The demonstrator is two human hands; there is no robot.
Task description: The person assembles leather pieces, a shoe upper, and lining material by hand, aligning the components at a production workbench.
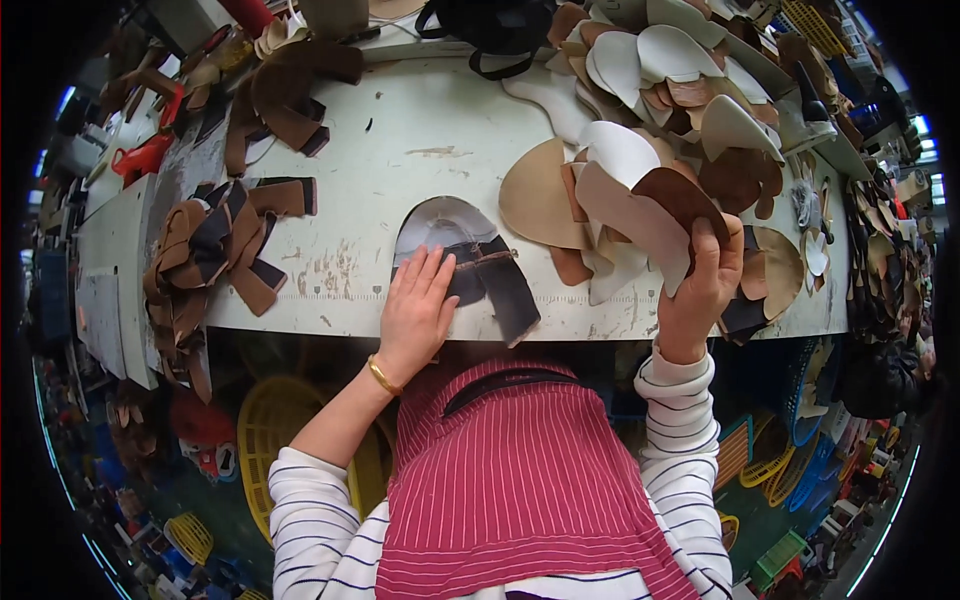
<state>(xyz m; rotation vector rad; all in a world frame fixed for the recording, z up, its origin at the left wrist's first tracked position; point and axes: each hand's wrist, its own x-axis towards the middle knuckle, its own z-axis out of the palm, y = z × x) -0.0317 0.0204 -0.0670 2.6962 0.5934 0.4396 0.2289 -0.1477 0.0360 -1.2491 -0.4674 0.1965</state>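
Scuffed and glue-stained, the white workbench (400,140) runs across in front of me, crowded with cut shoe parts. At far left lies a heap of brown straps (210,250). Next, my left hand (415,310) rests flat, fingers spread and together with nothing gripped, pressing the dark leather piece (495,285) onto a pale insole-shaped board (440,220) at the near edge. To the right, my right hand (705,285) is clamped on a brown-and-cream upper piece (655,215), lifted from the pile of soles (660,70). I judge I am pressing one piece down while fetching the next; bringing it over calls for lining up the edges.
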